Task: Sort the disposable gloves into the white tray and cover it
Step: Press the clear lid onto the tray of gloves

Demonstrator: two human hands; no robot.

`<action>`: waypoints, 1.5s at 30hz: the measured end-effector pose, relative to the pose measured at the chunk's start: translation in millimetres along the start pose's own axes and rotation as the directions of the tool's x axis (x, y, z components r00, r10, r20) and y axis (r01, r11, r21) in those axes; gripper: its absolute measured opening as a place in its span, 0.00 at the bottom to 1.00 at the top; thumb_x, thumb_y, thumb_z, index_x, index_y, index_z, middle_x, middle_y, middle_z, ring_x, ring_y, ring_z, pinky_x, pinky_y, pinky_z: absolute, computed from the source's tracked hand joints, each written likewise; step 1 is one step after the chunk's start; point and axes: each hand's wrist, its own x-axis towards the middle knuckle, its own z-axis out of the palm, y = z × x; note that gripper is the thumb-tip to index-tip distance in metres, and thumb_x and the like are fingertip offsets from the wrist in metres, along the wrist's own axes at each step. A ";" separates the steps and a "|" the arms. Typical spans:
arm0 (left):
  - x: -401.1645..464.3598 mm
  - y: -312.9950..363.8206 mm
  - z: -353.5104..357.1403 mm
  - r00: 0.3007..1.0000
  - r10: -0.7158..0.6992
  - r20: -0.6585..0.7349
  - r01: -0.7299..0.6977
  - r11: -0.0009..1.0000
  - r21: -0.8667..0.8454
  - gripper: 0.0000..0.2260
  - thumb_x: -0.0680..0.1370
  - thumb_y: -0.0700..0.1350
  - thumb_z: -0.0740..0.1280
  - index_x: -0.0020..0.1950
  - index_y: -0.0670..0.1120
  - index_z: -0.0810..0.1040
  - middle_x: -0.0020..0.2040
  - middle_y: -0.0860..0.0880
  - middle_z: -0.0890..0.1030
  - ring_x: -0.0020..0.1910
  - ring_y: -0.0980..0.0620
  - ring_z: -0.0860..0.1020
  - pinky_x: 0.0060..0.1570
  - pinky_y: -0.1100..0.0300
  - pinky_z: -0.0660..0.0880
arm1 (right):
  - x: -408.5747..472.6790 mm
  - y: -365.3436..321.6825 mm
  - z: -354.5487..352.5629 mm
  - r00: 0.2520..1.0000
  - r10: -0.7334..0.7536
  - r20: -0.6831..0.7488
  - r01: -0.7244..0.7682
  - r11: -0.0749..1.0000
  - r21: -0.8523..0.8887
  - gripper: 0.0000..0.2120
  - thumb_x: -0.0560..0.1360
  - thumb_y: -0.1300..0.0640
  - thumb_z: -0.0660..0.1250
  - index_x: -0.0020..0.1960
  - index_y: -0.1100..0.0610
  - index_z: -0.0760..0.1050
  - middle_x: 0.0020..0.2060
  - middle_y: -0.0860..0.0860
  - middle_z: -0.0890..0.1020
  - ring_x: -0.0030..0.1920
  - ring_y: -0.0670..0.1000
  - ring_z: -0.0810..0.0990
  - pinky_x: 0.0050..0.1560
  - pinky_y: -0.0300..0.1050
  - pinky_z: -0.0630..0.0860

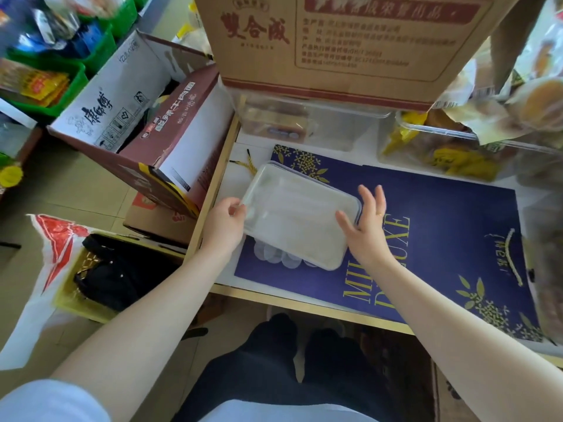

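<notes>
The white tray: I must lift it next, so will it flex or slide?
The white tray looks thin-walled, so probably light and bendy. It rests on a glossy purple bag, so it may slide. The left hand and right hand steady opposite edges.

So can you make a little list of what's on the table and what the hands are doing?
tray: white tray, lying on the blue bag
cover: clear lid on top of the tray
left hand: left hand pinching the tray's left edge
right hand: right hand at the right edge, fingers spread
behind: cardboard box; clear tub of snacks
gloves: pale shapes under the lid, too blurred to be sure
</notes>
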 end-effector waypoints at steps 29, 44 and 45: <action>-25.7 30.7 -9.1 0.932 -0.290 0.219 0.361 0.672 -0.646 0.17 0.83 0.50 0.53 0.53 0.40 0.75 0.43 0.45 0.82 0.36 0.52 0.82 0.33 0.62 0.77 | -36.6 6.2 13.7 0.923 0.338 -0.184 -0.274 0.913 0.302 0.10 0.82 0.52 0.47 0.53 0.53 0.65 0.37 0.49 0.71 0.37 0.48 0.70 0.36 0.44 0.70; -33.1 -30.7 -22.8 0.965 0.242 0.100 -0.251 0.963 0.093 0.14 0.79 0.48 0.60 0.63 0.48 0.75 0.47 0.56 0.76 0.44 0.62 0.74 0.41 0.76 0.68 | -54.5 5.1 11.8 0.991 0.063 -0.117 -0.058 0.997 0.045 0.04 0.82 0.52 0.51 0.51 0.50 0.63 0.40 0.45 0.76 0.40 0.49 0.77 0.38 0.51 0.77; -30.5 -31.6 -21.5 0.963 0.254 0.092 -0.263 0.959 0.105 0.14 0.79 0.48 0.60 0.64 0.48 0.74 0.50 0.54 0.76 0.45 0.63 0.73 0.42 0.78 0.68 | -54.7 5.9 11.3 0.992 0.066 -0.106 -0.063 0.998 0.028 0.04 0.82 0.52 0.51 0.51 0.51 0.63 0.40 0.46 0.76 0.39 0.49 0.77 0.39 0.52 0.77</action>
